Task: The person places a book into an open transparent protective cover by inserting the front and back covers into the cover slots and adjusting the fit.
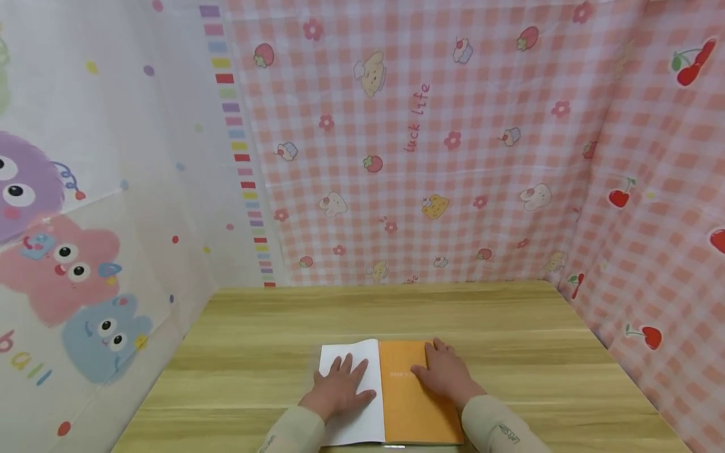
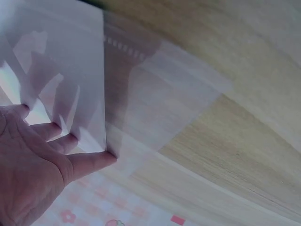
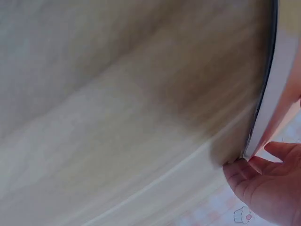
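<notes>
An open book lies on the wooden table, with a white page (image 1: 362,421) on the left and an orange page (image 1: 419,412) on the right. My left hand (image 1: 341,391) rests on the white page, fingers spread and thumb toward the fold. In the left wrist view its fingertips press along the page, and a translucent strip (image 2: 164,94) extends past the page edge. My right hand (image 1: 447,372) lies over the far right corner of the orange page, thumb on the paper. The right wrist view shows its fingertips (image 3: 235,169) at the book's corner, beside the dark cover edge (image 3: 265,84).
The wood-grain table (image 1: 255,352) spreads around the book on all sides. A pink checked cloth (image 1: 408,176) hangs behind it and another patterned cloth (image 1: 646,251) along the right. On the left hangs a white cloth (image 1: 175,189) with cartoon figures.
</notes>
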### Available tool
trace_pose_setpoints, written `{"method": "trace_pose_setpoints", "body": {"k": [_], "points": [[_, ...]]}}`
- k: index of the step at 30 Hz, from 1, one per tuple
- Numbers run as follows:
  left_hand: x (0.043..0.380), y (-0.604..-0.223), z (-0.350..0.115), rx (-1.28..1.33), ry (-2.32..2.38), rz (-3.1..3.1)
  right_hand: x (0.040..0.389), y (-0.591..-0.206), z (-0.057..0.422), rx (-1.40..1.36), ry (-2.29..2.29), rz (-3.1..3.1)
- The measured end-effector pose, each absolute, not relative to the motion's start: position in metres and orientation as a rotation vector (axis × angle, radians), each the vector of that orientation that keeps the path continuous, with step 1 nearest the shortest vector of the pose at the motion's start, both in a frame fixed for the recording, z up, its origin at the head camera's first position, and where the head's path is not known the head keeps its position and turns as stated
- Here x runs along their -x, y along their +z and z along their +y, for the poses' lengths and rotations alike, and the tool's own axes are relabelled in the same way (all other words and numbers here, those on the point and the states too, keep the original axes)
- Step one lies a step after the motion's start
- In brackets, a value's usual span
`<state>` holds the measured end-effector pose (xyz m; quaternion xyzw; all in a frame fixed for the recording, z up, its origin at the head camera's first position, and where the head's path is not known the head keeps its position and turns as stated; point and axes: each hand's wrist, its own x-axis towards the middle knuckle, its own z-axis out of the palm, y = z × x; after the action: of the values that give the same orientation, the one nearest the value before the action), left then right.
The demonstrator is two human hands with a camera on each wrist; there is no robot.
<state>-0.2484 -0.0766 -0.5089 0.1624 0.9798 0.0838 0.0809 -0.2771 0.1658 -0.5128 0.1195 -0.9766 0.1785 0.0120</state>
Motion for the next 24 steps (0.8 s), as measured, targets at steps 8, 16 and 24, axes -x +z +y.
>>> {"method": "trace_pose_setpoints", "body": {"k": [8, 16, 24], "points": [[0.25, -0.514, -0.078, -0.474, 0.226, 2.933, 0.283, -0.511, 0.168, -0.195, 0.725, -2.989], [0.247, -0.503, -0.077, -0.468, 0.236, 2.918, 0.282, -0.506, 0.169, -0.053, 0.985, -2.919], [0.245, -0.502, -0.075, -0.456, 0.246, 2.907, 0.281, -0.496, 0.173, 0.048, 1.147, -2.867]]}}
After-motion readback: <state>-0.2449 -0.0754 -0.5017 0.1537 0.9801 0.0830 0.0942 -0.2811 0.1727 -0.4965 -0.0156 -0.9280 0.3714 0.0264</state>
